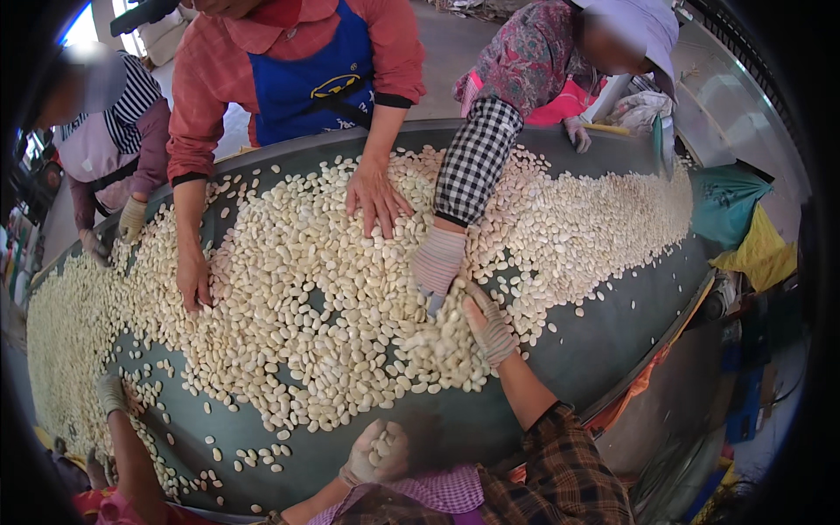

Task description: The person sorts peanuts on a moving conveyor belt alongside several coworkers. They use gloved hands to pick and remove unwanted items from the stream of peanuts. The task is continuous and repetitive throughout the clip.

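A broad layer of large white beans (328, 275) covers much of a dark green conveyor belt (453, 426). My left hand (375, 453), in a knitted work glove, is cupped near the belt's front edge around several beans. Farther forward, my right hand (489, 325) wears a similar glove with bare fingertips. Its fingers and thumb are apart at the edge of the pile, beside beans blurred by motion. Close to it, a co-worker's gloved hand (438, 259) reaches into the same beans; its fingertips are partly hidden.
Across the belt, a person in a blue apron (315, 72) has both bare hands on the beans. Other gloved hands work at left, including one (111, 394) on my side. A teal bag (728, 203) and a yellow sack (761, 252) lie beyond the belt's right edge.
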Motion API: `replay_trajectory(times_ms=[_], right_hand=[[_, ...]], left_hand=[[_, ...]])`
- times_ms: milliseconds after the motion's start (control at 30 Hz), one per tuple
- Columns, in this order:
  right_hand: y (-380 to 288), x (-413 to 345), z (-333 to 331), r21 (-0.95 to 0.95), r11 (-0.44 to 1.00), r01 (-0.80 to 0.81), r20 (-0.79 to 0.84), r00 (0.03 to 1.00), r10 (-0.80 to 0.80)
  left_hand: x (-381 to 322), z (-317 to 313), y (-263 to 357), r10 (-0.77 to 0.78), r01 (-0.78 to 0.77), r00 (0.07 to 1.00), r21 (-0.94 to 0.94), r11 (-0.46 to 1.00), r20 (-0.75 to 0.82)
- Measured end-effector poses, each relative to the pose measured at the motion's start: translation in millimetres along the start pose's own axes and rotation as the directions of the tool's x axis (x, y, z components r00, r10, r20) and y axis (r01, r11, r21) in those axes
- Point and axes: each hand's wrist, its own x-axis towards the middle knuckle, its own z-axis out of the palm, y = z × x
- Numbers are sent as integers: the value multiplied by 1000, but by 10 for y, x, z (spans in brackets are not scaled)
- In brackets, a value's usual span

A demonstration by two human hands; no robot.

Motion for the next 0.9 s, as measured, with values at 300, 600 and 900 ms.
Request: replay_trajectory(times_ms=[300, 600, 900], right_hand=[[66, -30, -1163, 416, 909, 27, -258, 962, 90], [168, -431, -992, 353, 931, -89, -127, 982, 142], [-218, 258, -609, 200, 980, 12, -29, 1000, -6]], left_hand=[[332, 166, -183, 66, -45, 976, 102, 994, -208], [615, 56, -313, 112, 3, 968, 456, 890, -226], [761, 13, -343, 92, 113, 937, 539, 835, -338]])
